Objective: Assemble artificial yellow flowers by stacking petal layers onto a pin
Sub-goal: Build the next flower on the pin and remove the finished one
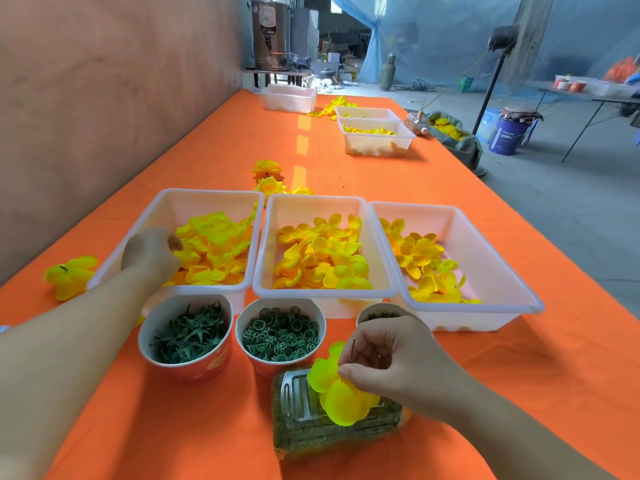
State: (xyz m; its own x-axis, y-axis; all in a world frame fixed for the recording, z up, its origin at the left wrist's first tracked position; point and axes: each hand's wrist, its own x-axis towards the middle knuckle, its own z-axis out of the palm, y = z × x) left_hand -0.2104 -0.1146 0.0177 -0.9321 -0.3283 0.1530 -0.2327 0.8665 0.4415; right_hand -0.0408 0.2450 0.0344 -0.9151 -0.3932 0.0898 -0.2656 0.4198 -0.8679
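A pin (352, 349) and a yellow petal layer (341, 393) are pinched by the right hand (391, 362), just above a clear jar (301, 424) that is laid on the table (207, 150). The left hand (150, 252) is placed on the petals (214, 244) in the left tray (207, 199); its grip cannot be told.

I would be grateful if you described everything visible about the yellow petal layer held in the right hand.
The petal layer is a thin, bright yellow-green piece, like fabric or plastic, with several rounded, cupped lobes. The right hand pinches it near its centre, where a thin dark pin sticks up. It is tilted and held over a clear container of green bits; whether they touch cannot be told.
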